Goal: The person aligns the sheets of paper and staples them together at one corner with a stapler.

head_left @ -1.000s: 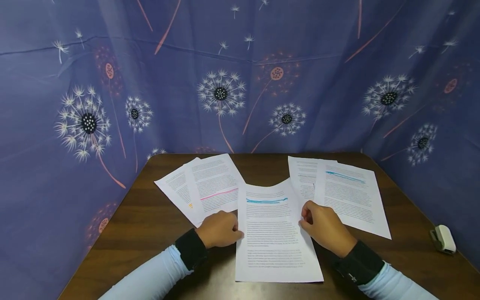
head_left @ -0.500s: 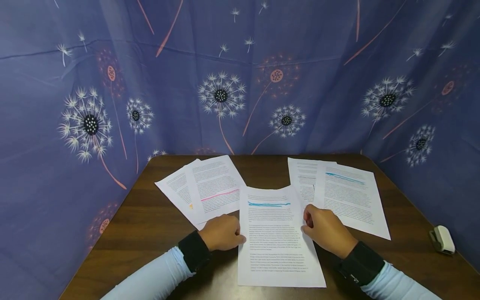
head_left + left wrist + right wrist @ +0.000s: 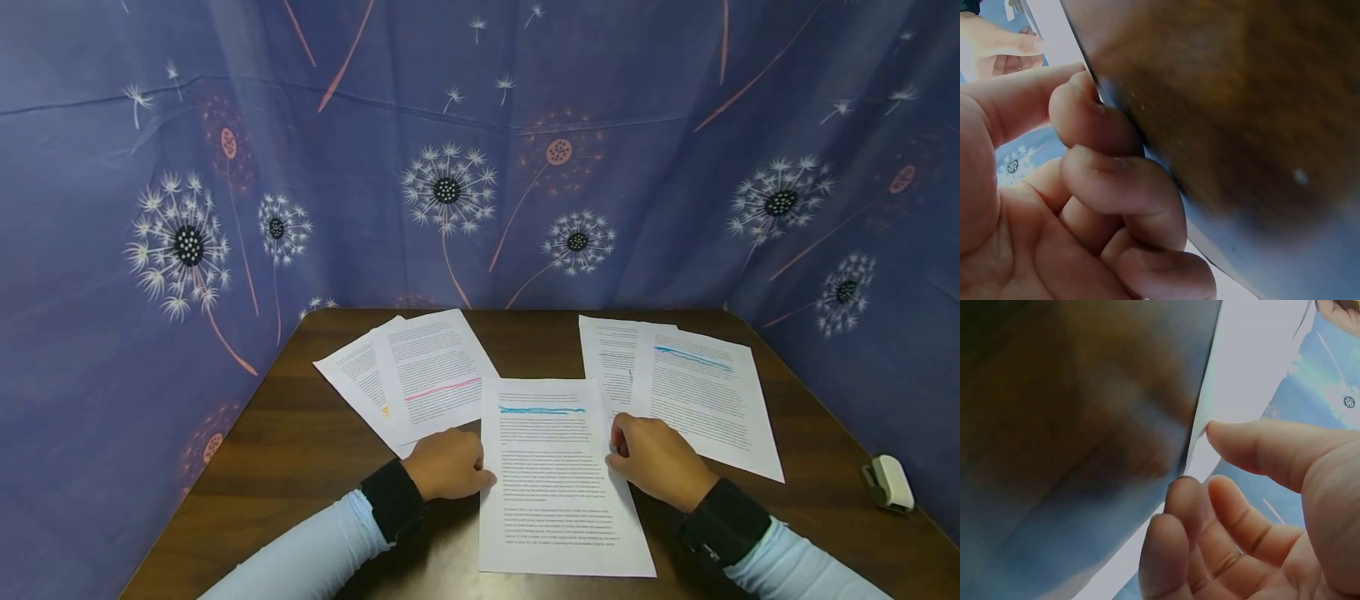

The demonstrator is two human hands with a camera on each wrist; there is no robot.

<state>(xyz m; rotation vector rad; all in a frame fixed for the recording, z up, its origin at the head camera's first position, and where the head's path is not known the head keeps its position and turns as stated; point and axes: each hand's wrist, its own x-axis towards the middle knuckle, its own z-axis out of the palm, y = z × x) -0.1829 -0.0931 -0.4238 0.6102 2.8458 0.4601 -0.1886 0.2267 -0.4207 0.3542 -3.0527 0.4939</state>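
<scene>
One printed sheet of paper [image 3: 555, 492] with a blue highlighter stroke near its top lies at the front middle of the table, its far corners overlapping other sheets. My left hand [image 3: 450, 464] pinches its left edge about halfway along, thumb on the upper face. On the opposite edge, my right hand [image 3: 660, 460] pinches the sheet between thumb and curled fingers. In the left wrist view the fingers [image 3: 1122, 187] bend under the paper's edge. The right wrist view has the thumb tip right at the sheet's border [image 3: 1241, 369].
Two overlapping sheets [image 3: 427, 367] with pink and orange marks lie at the back left. Another overlapping pair [image 3: 697, 392], one marked blue, is at the back right. A small white device [image 3: 891, 483] stands by the table's right edge. A patterned curtain [image 3: 495, 167] hangs behind.
The sheet's far edge, bowed a second ago, now looks straight. The sheet and both hands have shifted slightly toward me and to the right in the head view, and the grip continues.
</scene>
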